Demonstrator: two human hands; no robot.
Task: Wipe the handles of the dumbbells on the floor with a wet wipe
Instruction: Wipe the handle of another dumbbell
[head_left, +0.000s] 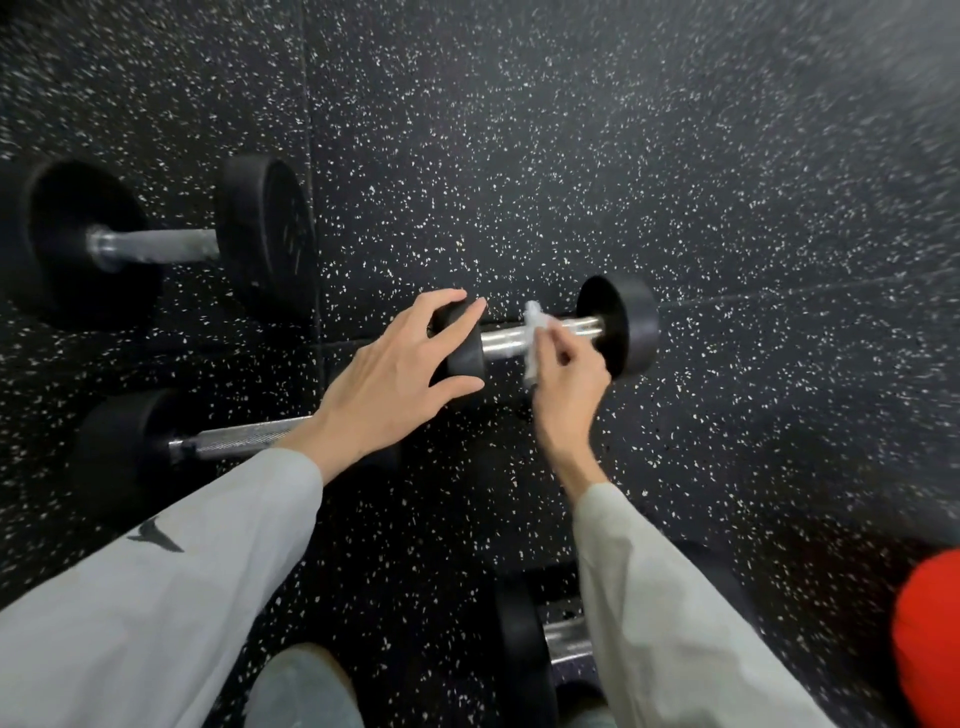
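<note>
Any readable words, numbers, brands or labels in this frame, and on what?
No text can be read.
Left sleeve: a dark pointed emblem, no letters.
End face of the large dumbbell at upper left: faint raised marks, too dark and blurred to read.
The wet wipe and the other dumbbells show no print.

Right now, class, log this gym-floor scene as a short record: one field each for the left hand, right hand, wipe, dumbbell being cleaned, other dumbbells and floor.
left hand: left hand grips the near weight head of the small dumbbell, steadying it
right hand: right hand pinches the wet wipe
wipe: white, crumpled, draped over the chrome handle
dumbbell being cleaned: lies on its side
other dumbbells: large dumbbell far left; knurled-handle dumbbell beneath the left forearm; another near the bottom edge
floor: black speckled rubber floor
</note>
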